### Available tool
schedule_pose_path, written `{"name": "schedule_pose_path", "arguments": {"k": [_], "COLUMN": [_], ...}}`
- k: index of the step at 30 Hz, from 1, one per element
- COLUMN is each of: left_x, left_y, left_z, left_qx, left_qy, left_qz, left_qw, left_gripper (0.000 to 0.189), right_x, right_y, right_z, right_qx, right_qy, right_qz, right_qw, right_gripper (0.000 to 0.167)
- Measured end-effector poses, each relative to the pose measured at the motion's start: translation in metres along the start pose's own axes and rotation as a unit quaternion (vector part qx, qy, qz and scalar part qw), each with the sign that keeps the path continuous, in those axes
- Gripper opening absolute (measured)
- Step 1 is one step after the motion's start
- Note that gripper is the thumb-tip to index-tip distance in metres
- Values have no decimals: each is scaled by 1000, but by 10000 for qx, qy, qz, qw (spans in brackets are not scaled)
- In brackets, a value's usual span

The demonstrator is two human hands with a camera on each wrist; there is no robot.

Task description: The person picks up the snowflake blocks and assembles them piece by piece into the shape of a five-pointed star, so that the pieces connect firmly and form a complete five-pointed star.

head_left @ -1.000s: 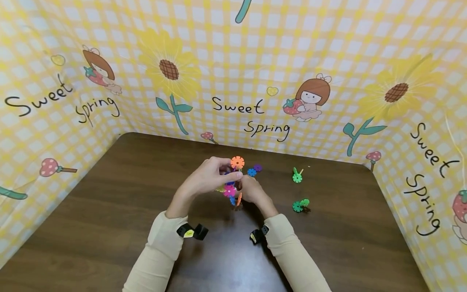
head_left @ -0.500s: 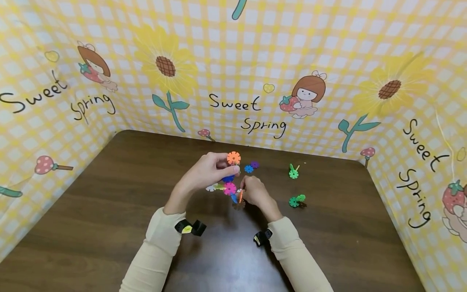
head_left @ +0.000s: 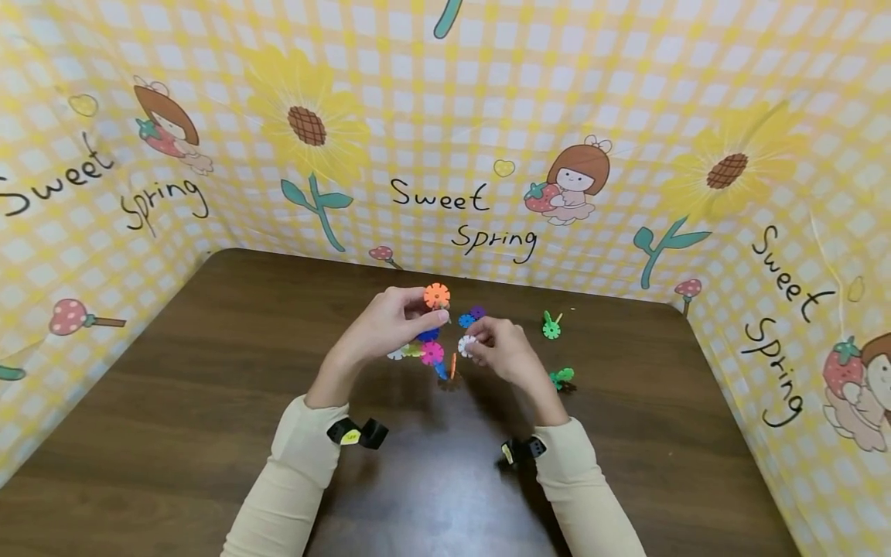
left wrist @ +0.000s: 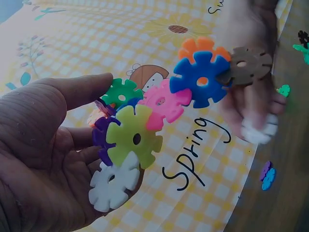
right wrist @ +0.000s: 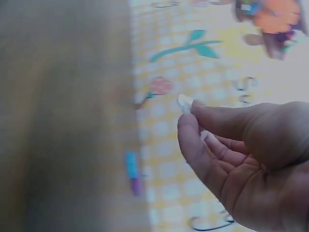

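Observation:
My left hand (head_left: 386, 329) grips a cluster of interlocked notched plastic discs between thumb and fingers. In the left wrist view the cluster shows a yellow-green disc (left wrist: 120, 145), a white disc (left wrist: 107, 191) at its lower end, and a pink disc (left wrist: 169, 108). A blue disc (left wrist: 190, 79), an orange one (left wrist: 212, 46) and a brown disc (left wrist: 258, 63) form its far end. Just right of the cluster, my right hand (head_left: 504, 348) pinches a loose white disc (head_left: 465, 348) between thumb and fingertips. Left fingers partly hide the purple and green discs.
Behind the right hand lies a joined blue and purple pair of discs (head_left: 466, 320). Farther right on the brown table (head_left: 626, 449) are a green joined piece (head_left: 551, 330) and a green and brown one (head_left: 561, 378). A checked cloth (head_left: 418, 124) walls the back and sides.
My right hand has drawn away from the cluster to the right, and the white disc in its fingers now shows. The left hand keeps its hold on the cluster.

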State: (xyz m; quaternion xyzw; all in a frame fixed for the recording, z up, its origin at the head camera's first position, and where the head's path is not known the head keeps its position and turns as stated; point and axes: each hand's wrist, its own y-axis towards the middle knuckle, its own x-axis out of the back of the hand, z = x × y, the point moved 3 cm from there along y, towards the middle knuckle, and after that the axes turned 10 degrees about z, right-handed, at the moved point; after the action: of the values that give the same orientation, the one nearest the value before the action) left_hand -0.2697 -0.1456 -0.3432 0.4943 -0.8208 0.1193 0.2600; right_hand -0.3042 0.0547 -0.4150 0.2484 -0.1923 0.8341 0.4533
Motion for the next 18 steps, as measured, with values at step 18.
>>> {"name": "schedule_pose_path", "arguments": {"k": [18], "left_x": [0], "left_y": [0], "left_z": [-6], "left_qx": [-451], "left_qy": [-615], "left_qz": [18], "left_qw": [9971], "left_gripper": [23], "right_x": [28], "right_y": [-38], "right_z": [54], "right_qx": [1115], "right_qy": [908], "right_qz": [-260], "right_qw": [9893], "right_gripper": [11]}}
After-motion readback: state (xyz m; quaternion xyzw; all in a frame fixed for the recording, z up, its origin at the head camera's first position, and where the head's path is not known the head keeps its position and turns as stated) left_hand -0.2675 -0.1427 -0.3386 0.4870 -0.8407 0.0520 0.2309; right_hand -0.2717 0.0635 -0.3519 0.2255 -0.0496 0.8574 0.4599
